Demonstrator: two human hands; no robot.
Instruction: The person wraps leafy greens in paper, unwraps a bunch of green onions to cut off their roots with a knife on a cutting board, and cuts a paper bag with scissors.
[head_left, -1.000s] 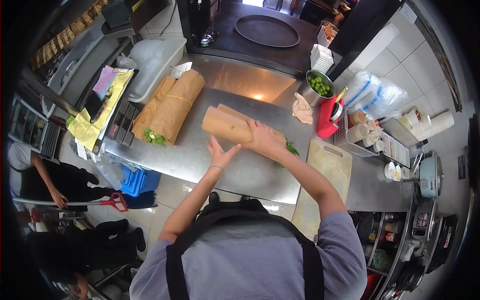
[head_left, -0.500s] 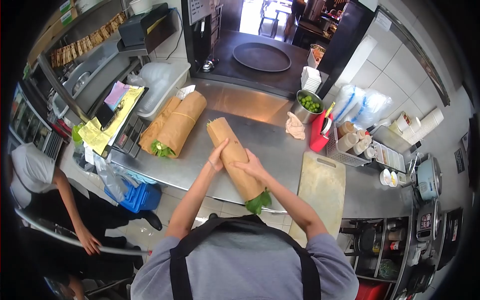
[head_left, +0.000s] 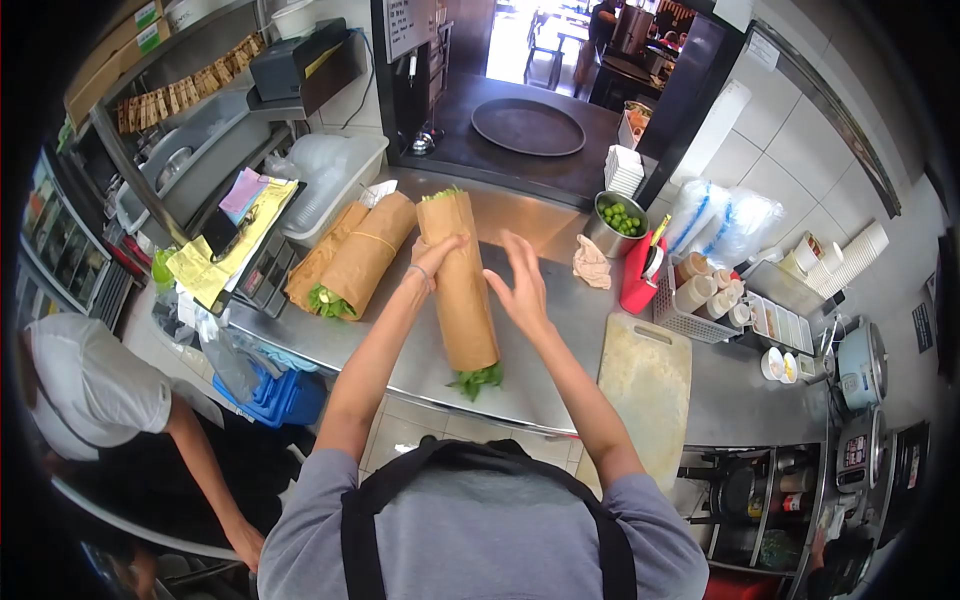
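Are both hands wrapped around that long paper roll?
No, only the left hand grips the roll, while the right hand is open beside it with its fingers spread.

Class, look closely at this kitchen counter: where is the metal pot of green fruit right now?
In the head view, the metal pot is right of centre at the back of the counter, between the white stack and the pinkish cloth.

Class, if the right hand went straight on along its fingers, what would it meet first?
Likely the large round black tray on the dark flat ledge, if the right hand clears the ledge's edge; its height is unclear.
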